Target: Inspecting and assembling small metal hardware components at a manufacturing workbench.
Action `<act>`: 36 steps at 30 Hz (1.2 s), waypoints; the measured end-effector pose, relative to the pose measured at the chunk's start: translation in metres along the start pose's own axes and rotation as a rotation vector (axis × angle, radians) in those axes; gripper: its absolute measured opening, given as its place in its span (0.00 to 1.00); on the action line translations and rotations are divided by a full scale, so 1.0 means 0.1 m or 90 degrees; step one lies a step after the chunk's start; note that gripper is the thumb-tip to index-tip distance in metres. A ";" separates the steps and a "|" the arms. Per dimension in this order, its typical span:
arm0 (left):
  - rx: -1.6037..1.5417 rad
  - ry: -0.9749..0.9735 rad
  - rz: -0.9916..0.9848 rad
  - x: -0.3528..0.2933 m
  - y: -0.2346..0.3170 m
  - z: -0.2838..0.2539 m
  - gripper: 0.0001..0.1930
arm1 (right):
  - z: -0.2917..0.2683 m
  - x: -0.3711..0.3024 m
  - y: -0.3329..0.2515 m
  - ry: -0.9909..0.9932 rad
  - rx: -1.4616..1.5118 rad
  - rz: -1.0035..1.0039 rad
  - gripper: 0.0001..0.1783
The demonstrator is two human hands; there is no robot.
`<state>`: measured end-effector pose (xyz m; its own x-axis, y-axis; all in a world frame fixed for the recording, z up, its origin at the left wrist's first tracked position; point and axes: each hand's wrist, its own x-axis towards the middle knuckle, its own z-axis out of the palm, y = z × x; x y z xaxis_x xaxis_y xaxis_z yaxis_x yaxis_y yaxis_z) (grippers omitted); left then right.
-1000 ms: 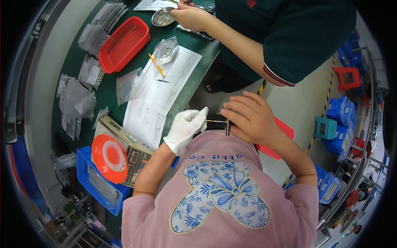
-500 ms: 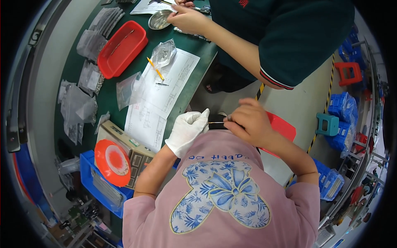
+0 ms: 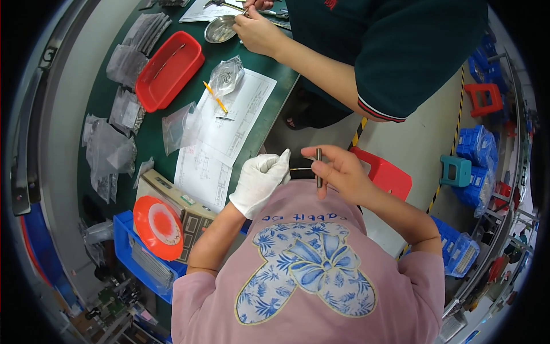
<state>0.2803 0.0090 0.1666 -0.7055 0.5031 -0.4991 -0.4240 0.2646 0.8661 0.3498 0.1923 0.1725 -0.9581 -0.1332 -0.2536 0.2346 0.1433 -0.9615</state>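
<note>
My left hand, in a white glove, is closed in front of my chest. Its thumb and forefinger pinch together at the end of a thin metal shaft; whatever small piece they grip is hidden. Bare, my right hand has thumb and fingers on the dark metal crossbar of a T-handle tap wrench. The bar lies across the fingers, pointing away from me, and the slim shaft runs left from it to the glove.
A green table on the left bears drawings, an orange pen, plastic bags, a red tray and a scale with an orange dish. A co-worker's hand works beside a metal bowl. A red stool stands right.
My right hand's fingers have spread and turned about the crossbar, which was mostly covered before and now stands in plain sight. My left hand stays almost still. The co-worker's hands shifted slightly.
</note>
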 end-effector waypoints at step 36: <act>0.013 0.018 0.032 -0.20 0.17 0.07 0.21 | 0.07 -0.13 -0.24 0.085 0.373 0.092 0.15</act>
<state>0.2911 0.0093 0.1909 -0.7416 0.4932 -0.4547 -0.3753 0.2568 0.8906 0.3578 0.1841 0.1982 -0.9135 -0.0237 -0.4062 0.3783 -0.4173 -0.8263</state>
